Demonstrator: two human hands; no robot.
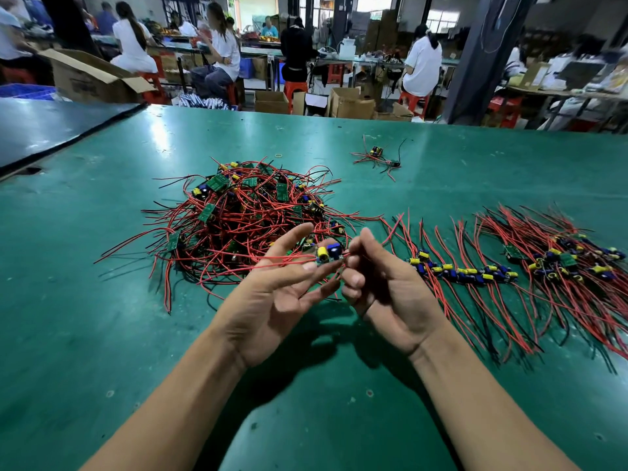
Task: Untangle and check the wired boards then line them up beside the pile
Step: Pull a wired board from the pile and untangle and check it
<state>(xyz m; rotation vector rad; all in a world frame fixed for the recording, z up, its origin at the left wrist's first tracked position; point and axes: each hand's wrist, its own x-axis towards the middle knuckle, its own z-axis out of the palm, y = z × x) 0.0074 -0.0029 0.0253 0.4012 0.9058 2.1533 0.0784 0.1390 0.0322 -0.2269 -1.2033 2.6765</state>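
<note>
Both hands are up over the green table (pixel 102 334), left hand (pixel 272 300) splayed with thumb and a fingertip pinching one board (pixel 328 254), right hand (pixel 384 287) curled tight on its red wires (pixel 345 255), just in front of the tangled pile (pixel 244 212), lined-up row (pixel 475 270) off to the right.

One pile (pixel 244 212), one held board (pixel 328 254), two hands (pixel 272 300) (pixel 384 287)
</note>
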